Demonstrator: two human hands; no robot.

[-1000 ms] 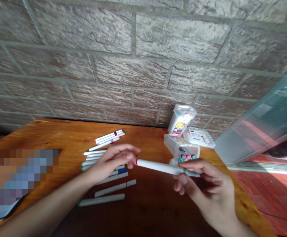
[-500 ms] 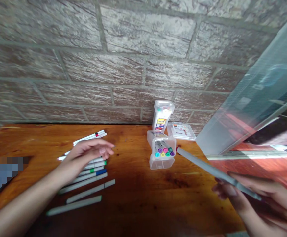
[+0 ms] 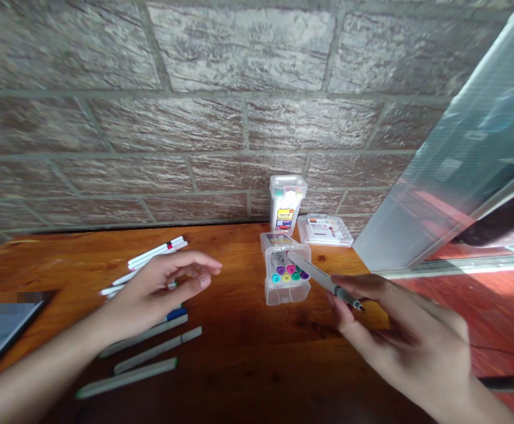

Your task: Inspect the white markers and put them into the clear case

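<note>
My right hand (image 3: pixel 409 330) pinches a pale grey marker (image 3: pixel 316 274) between thumb and fingers. The marker slants away to the left, its far end at the mouth of an open clear plastic case (image 3: pixel 288 295). Inside that case lie several markers (image 3: pixel 286 277) with purple, pink, yellow, blue and green ends. My left hand (image 3: pixel 163 288) holds nothing, thumb and fingers apart. It hovers over loose markers and hides part of them. Nearer me, several white markers (image 3: pixel 151 351) lie side by side on the wooden table (image 3: pixel 239 365).
Behind the open case stands another clear case (image 3: pixel 285 206) of markers. A flat clear box (image 3: pixel 326 229) lies beside it. White pens (image 3: pixel 157 252) lie at the back left. A dark-edged device (image 3: pixel 9 335) sits at the left edge. A brick wall (image 3: pixel 221 123) runs behind the table.
My right hand has moved left and forward with the marker, bringing its far end to the open case. My left hand has shifted slightly right. The view has turned a little.
</note>
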